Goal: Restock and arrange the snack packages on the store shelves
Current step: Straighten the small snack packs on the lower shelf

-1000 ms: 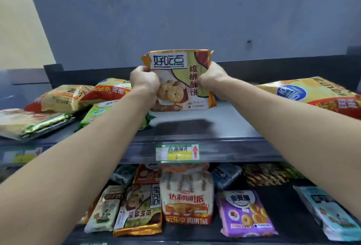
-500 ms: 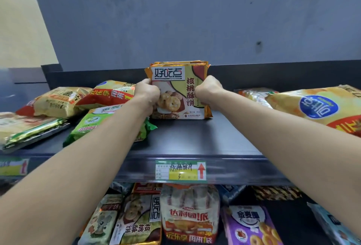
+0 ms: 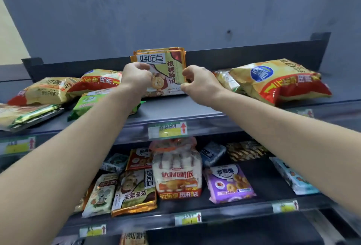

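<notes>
Since the earlier frame, the cookie packages (image 3: 172, 65) stand farther back on the top shelf (image 3: 175, 107), frame centre. Left hand (image 3: 136, 77) and right hand (image 3: 198, 82) flank them, fingers curled; whether they grip cannot be told. Placement appears near complete. Next: release without toppling.

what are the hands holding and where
Possibly the upright cookie packs, at the side edges: left hand curled over the left edge, right hand at the right edge. Whether either grip is tight cannot be told.
</notes>
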The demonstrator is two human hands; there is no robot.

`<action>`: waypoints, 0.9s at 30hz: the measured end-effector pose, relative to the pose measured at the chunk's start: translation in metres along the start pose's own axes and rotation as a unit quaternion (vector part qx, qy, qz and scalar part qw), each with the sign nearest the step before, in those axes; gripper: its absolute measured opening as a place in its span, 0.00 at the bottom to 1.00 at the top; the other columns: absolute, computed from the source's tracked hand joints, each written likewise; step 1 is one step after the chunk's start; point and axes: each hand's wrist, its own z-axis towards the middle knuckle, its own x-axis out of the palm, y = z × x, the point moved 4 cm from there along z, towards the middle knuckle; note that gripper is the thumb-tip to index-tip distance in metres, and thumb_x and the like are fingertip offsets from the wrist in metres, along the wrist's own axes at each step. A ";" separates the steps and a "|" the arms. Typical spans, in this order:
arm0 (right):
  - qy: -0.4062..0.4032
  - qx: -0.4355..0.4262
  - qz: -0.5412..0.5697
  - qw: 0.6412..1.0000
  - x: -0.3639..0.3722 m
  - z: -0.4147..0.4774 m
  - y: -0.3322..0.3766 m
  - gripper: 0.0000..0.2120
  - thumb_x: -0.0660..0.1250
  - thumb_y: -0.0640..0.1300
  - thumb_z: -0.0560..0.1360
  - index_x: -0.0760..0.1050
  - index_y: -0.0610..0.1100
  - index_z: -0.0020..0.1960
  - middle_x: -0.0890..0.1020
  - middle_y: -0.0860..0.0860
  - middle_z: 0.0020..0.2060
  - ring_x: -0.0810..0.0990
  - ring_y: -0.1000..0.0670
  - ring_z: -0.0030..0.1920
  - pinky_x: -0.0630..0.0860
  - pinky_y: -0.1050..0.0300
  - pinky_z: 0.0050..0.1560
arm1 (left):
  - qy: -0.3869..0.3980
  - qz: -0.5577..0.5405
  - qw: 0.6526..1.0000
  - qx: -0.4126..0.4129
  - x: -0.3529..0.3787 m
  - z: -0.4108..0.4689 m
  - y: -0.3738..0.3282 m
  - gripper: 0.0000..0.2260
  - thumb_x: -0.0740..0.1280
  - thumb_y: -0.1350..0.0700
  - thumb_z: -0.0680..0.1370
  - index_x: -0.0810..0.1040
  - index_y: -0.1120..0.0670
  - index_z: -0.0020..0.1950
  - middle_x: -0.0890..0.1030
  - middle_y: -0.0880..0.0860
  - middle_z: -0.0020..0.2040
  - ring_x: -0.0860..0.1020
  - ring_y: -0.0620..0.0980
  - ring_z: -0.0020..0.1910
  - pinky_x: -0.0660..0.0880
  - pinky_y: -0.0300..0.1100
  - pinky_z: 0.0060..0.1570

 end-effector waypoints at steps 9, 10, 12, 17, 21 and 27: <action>0.058 0.025 -0.092 0.994 -0.077 -0.145 -0.039 0.09 0.66 0.42 0.76 0.81 0.44 0.54 0.83 0.52 0.47 0.79 0.55 0.48 0.74 0.63 0.52 | 0.253 0.007 0.964 0.087 0.083 -0.153 -0.020 0.10 0.63 0.67 0.75 0.80 0.54 0.49 0.80 0.54 0.46 0.77 0.49 0.44 0.74 0.42 0.47; 0.058 0.048 -0.101 0.992 -0.088 -0.157 -0.050 0.08 0.66 0.42 0.76 0.81 0.45 0.53 0.83 0.52 0.47 0.79 0.55 0.48 0.74 0.62 0.52 | 0.282 0.008 0.956 0.084 0.093 -0.168 -0.019 0.10 0.64 0.66 0.75 0.80 0.54 0.50 0.81 0.54 0.47 0.78 0.50 0.46 0.75 0.42 0.50; 0.051 0.100 -0.121 0.986 -0.109 -0.183 -0.073 0.08 0.67 0.43 0.75 0.81 0.46 0.53 0.84 0.52 0.47 0.80 0.54 0.48 0.74 0.60 0.53 | 0.332 0.010 0.941 0.070 0.115 -0.193 -0.017 0.09 0.65 0.64 0.75 0.81 0.53 0.51 0.82 0.53 0.49 0.80 0.52 0.51 0.77 0.45 0.57; 0.016 0.204 -0.146 0.968 -0.151 -0.235 -0.127 0.09 0.66 0.40 0.75 0.81 0.43 0.53 0.83 0.49 0.49 0.79 0.52 0.49 0.71 0.60 0.53 | 0.403 0.011 0.914 0.037 0.166 -0.233 -0.006 0.09 0.66 0.64 0.75 0.81 0.53 0.49 0.82 0.56 0.51 0.80 0.50 0.50 0.77 0.48 0.58; 0.006 0.250 -0.152 0.956 -0.164 -0.256 -0.168 0.09 0.66 0.40 0.76 0.82 0.43 0.53 0.83 0.48 0.51 0.78 0.51 0.51 0.71 0.59 0.54 | 0.444 0.012 0.896 -0.015 0.201 -0.250 0.009 0.09 0.64 0.66 0.75 0.80 0.55 0.49 0.81 0.59 0.53 0.79 0.52 0.53 0.77 0.45 0.57; 0.023 0.305 -0.161 0.939 -0.169 -0.263 -0.251 0.11 0.65 0.41 0.75 0.81 0.44 0.56 0.82 0.47 0.57 0.78 0.48 0.57 0.69 0.61 0.55 | 0.472 0.000 0.872 -0.127 0.277 -0.262 0.029 0.09 0.60 0.67 0.77 0.78 0.58 0.51 0.80 0.60 0.54 0.79 0.53 0.51 0.77 0.41 0.49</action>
